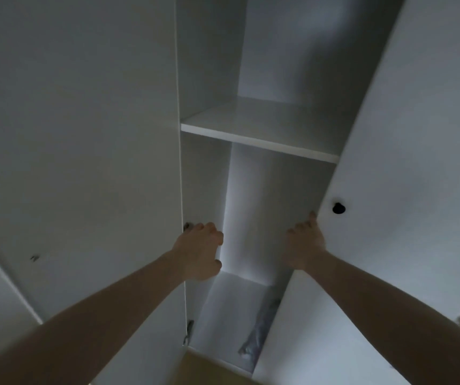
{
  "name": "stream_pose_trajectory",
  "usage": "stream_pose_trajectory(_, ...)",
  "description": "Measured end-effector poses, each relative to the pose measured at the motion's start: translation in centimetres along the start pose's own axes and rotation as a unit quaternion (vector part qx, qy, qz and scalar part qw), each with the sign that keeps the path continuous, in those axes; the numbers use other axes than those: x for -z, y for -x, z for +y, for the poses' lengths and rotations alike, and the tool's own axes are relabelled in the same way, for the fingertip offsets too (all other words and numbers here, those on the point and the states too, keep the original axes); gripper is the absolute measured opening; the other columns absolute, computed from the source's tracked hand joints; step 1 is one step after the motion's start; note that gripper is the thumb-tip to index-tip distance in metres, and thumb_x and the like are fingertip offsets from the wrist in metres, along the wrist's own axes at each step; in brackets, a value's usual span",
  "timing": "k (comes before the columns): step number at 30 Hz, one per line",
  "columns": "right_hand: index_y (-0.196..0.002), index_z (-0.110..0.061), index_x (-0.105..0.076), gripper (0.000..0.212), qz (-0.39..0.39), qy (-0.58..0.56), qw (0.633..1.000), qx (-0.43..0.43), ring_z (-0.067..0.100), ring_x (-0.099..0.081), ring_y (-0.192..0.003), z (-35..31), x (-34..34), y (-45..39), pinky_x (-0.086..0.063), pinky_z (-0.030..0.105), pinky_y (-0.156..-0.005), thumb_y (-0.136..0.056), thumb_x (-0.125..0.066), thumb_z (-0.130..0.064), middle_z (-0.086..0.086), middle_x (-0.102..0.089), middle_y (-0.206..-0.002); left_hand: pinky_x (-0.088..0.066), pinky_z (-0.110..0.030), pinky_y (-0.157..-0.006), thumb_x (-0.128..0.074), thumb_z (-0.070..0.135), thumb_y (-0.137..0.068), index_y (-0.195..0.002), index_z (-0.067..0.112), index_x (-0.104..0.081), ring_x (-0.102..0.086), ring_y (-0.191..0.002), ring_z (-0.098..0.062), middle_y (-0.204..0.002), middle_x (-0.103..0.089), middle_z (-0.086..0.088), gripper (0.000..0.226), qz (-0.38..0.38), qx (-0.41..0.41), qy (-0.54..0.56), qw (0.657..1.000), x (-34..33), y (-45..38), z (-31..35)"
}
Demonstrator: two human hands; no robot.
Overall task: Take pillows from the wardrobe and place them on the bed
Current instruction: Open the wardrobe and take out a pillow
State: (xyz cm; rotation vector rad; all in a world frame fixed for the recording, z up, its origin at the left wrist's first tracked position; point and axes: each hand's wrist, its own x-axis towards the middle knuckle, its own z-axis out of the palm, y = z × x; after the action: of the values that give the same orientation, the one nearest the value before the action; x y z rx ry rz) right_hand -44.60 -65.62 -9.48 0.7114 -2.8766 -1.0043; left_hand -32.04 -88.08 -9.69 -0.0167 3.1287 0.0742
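Note:
A white wardrobe (262, 140) stands in front of me with its middle compartment showing. My left hand (199, 252) is curled round the edge of the left door (84, 162), beside a small dark knob. My right hand (305, 244) grips the inner edge of the right door (406, 190), just below and left of its black knob (338, 208); its fingers are hidden behind the door. The upper shelf (259, 138) holds nothing I can see. A grey-blue bundle (259, 326) lies low in the compartment, half hidden by the right door. No pillow is plainly visible.
Metal hinge parts (189, 330) sit low on the compartment's left wall. A yellowish floor (212, 370) shows under the wardrobe, and again at the far right. The light is dim.

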Motion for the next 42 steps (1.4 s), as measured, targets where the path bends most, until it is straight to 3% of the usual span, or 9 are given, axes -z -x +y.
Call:
stream_pose_trajectory(3, -0.138, -0.017, -0.055, 0.051, -0.034, 0.051, 0.998, -0.011, 0.032, -0.042, -0.137, -0.8, 0.0, 0.3, -0.007, 0.053, -0.120, -0.092, -0.049, -0.040, 0.008, -0.056, -0.141, -0.032, -0.049, -0.111, -0.059, 0.038, -0.082, -0.133, 0.020, -0.053, -0.047, -0.121, -0.029, -0.132, -0.049, -0.004, 0.054, -0.026, -0.012, -0.012, 1.000, -1.0, -1.3, -0.7)
stream_pose_trajectory(9, -0.128, -0.017, -0.061, 0.041, -0.074, 0.091, 0.993, -0.014, 0.028, -0.049, -0.122, -2.5, 1.4, 3.2, -0.024, 0.045, -0.108, -0.095, -0.045, -0.035, 0.005, -0.061, -0.128, -0.037, -0.044, -0.107, -0.059, 0.037, -0.086, -0.136, 0.020, -0.050, -0.046, -0.124, -0.027, -0.136, -0.048, -0.004, 0.053, -0.055, -0.060, -0.008, 0.997, -3.2, -3.7, -0.8)
stream_pose_trajectory(17, -0.113, -0.020, -0.068, 0.029, -0.096, 0.002, 0.995, -0.018, 0.025, -0.054, -0.114, -3.7, 1.7, 12.0, -0.032, 0.042, -0.101, -0.096, -0.047, -0.032, 0.001, -0.066, -0.115, -0.040, -0.040, -0.101, -0.058, 0.041, -0.087, -0.136, 0.022, -0.048, -0.047, -0.124, -0.026, -0.137, -0.049, -0.004, 0.053, -0.093, -0.155, 0.005, 0.983, -5.8, -6.0, 3.2)
stream_pose_trajectory(21, -0.096, -0.023, -0.068, 0.022, -0.185, -0.044, 0.980, -0.051, 0.028, -0.055, -0.103, -4.6, -0.8, 15.7, -0.031, 0.046, -0.092, -0.092, -0.054, -0.040, 0.001, -0.068, -0.106, -0.042, -0.039, -0.100, -0.059, 0.042, -0.087, -0.135, 0.023, -0.048, -0.049, -0.122, -0.027, -0.134, -0.051, -0.003, 0.052, -0.107, -0.218, -0.007, 0.970, -6.8, -6.6, 6.2)
stream_pose_trajectory(23, -0.108, -0.023, -0.068, 0.037, -0.189, -0.048, 0.977, -0.083, 0.032, -0.055, -0.101, -4.6, -1.5, 17.3, -0.025, 0.051, -0.095, -0.091, -0.050, -0.051, 0.006, -0.066, -0.120, -0.042, -0.037, -0.097, -0.059, 0.043, -0.085, -0.132, 0.024, -0.050, -0.050, -0.120, -0.026, -0.132, -0.052, -0.003, 0.051, -0.111, -0.240, -0.005, 0.964, -7.0, -6.8, 7.4)
stream_pose_trajectory(26, -0.128, -0.020, -0.056, 0.044, -0.164, -0.085, 0.976, -0.117, 0.033, -0.045, -0.125, -3.4, -0.8, 21.1, -0.035, 0.047, -0.101, -0.100, -0.038, -0.048, 0.011, -0.055, -0.135, -0.044, -0.038, -0.097, -0.050, 0.055, -0.079, -0.130, 0.022, -0.053, -0.052, -0.118, -0.027, -0.128, -0.055, -0.003, 0.061, -0.125, -0.279, -0.008, 0.952, -7.1, -6.8, 9.9)
stream_pose_trajectory(29, -0.119, -0.021, -0.060, 0.033, -0.195, -0.131, 0.960, -0.153, 0.026, -0.054, -0.114, -2.4, -1.0, 24.0, -0.038, 0.049, -0.102, -0.103, -0.038, -0.040, -0.003, -0.056, -0.111, -0.045, -0.040, -0.097, -0.054, 0.051, -0.087, -0.129, 0.020, -0.053, -0.053, -0.117, -0.027, -0.127, -0.055, -0.004, 0.052, -0.121, -0.310, -0.021, 0.943, -7.5, -7.1, 11.7)
stream_pose_trajectory(31, -0.105, -0.022, -0.065, 0.035, -0.261, -0.147, 0.934, -0.194, 0.022, -0.061, -0.106, -2.1, -2.5, 25.2, -0.036, 0.048, -0.100, -0.100, -0.040, -0.046, -0.001, -0.066, -0.107, -0.045, -0.038, -0.097, -0.055, 0.050, -0.088, -0.129, 0.022, -0.052, -0.052, -0.117, -0.026, -0.127, -0.055, -0.003, 0.050, -0.117, -0.328, -0.024, 0.937, -7.7, -7.3, 12.8)
stream_pose_trajectory(42, -0.129, -0.018, -0.057, 0.052, -0.237, -0.228, 0.880, -0.343, 0.029, -0.058, -0.118, 1.5, -10.0, 28.6, -0.038, 0.043, -0.102, -0.095, -0.044, -0.056, 0.008, -0.062, -0.126, -0.045, -0.032, -0.088, -0.058, 0.044, -0.081, -0.120, 0.024, -0.057, -0.057, -0.112, -0.024, -0.121, -0.059, 0.000, 0.044, -0.118, -0.377, -0.022, 0.919, -10.3, -8.5, 16.7)
